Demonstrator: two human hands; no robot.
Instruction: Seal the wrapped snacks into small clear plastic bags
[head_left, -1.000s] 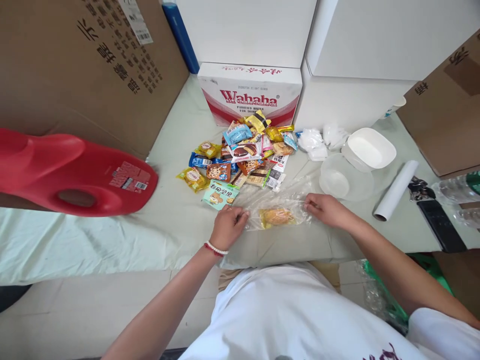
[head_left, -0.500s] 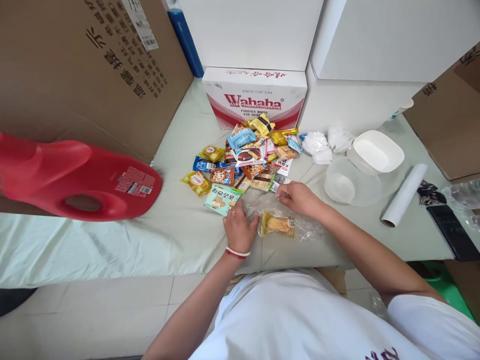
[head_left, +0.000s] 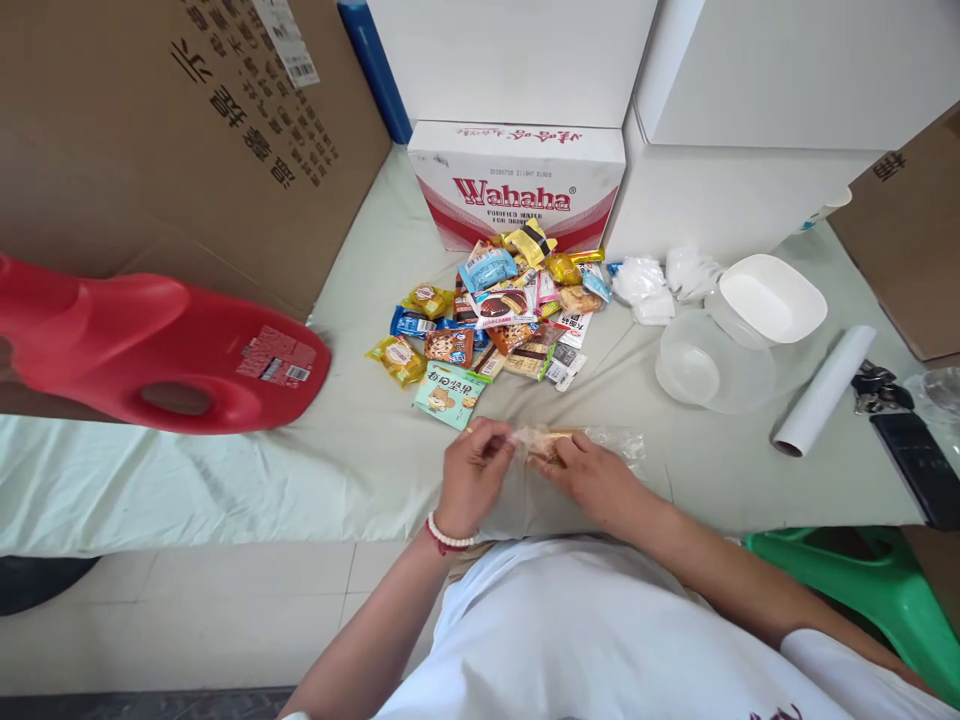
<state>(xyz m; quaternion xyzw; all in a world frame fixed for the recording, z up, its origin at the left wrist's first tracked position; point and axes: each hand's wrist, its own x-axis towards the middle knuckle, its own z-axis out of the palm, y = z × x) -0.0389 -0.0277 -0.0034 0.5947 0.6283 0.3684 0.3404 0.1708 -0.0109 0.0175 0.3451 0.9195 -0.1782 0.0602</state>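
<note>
A red jug is left of the snack heap; on the heap's near side, the left hand pinches a clear bag; a golden snack is inside the bag; the right hand touches the bag, but I cannot tell if it grips.

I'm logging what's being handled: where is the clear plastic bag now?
In the head view, the clear plastic bag lies right of and below centre, touched by the left hand and right hand, in front of the snack pile.
</note>
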